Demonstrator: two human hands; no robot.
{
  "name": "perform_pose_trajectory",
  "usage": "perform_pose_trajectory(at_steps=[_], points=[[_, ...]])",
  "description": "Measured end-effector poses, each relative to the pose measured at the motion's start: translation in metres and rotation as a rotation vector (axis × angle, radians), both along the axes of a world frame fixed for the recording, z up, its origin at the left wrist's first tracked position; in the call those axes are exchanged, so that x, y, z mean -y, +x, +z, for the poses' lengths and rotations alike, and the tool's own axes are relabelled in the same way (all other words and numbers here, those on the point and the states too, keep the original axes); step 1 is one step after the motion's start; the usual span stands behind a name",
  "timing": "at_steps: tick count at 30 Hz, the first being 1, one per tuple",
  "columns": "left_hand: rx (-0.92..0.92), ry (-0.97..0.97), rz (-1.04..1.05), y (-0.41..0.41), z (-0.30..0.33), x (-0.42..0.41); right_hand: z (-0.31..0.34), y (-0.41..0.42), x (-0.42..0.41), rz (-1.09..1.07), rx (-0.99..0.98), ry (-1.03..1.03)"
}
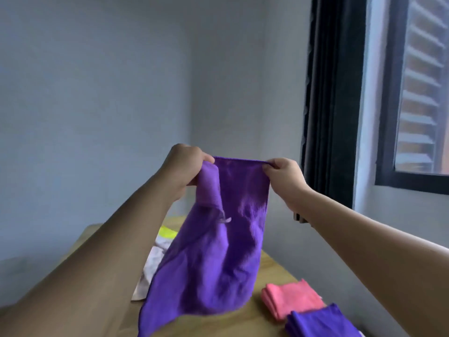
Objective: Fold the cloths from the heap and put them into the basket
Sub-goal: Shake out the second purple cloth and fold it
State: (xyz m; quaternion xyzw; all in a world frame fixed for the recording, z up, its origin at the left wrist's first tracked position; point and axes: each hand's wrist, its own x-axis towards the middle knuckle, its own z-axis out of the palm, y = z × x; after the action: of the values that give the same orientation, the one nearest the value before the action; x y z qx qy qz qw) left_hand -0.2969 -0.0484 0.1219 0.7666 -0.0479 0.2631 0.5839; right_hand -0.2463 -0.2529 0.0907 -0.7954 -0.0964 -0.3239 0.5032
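A: Which step is in hand here?

B: The opening-out, I judge; both hands hold 1 purple cloth (226, 251) up in the air above the wooden table (264, 271); the left hand (187, 166) has its fingers curled round a bunched top corner, and the right hand (283, 172) pinches the other end of the top hem between thumb and fingers; the hem runs taut between them and the rest hangs down, still rumpled on the left side.

A: So no fold yet?

B: None that I can see; the cloth hangs as a single loose sheet, its lower edge close to the table.

A: And the rest of the task's things?

B: A few unfolded cloths (155, 254), pale with a yellow-green one, lie behind the hanging cloth on the left; that looks like the heap; on the right lie 2 folded ones, a pink folded cloth (291, 297) and a purple folded cloth (318, 322) just beside it; the basket is not in view.

A: What does the next move call for?

B: Probably freeing the bunched corner in the left hand so that the top edge spreads full, then bringing the 2 corners together or laying the sheet flat to halve it; both pinches must hold meanwhile.

A: Any brand or writing?

B: A small pale tag (224, 219) shows on the cloth; too blurred to read; no other writing.
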Motion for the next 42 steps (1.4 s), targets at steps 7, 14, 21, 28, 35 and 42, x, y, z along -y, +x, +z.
perform_pose_trajectory(at_steps=[7,14,21,28,35,42], points=[[0.111,0.280,-0.112,-0.080,0.036,0.049,0.040,-0.085,0.053,0.158,0.073,0.010],[0.186,0.599,-0.073,-0.146,0.055,0.085,0.028,-0.152,0.079,0.224,0.093,-0.054],[0.132,0.555,-0.338,-0.203,0.078,0.102,0.048,-0.231,0.121,-0.118,0.400,-0.735],[0.161,1.003,-0.146,-0.241,0.103,0.129,0.073,-0.261,0.140,0.012,0.327,-0.377],[0.320,1.204,0.162,-0.268,0.118,0.148,0.085,-0.300,0.145,0.440,0.057,0.036],[0.385,1.215,0.181,-0.287,0.134,0.154,0.088,-0.315,0.141,0.324,0.057,-0.228]])
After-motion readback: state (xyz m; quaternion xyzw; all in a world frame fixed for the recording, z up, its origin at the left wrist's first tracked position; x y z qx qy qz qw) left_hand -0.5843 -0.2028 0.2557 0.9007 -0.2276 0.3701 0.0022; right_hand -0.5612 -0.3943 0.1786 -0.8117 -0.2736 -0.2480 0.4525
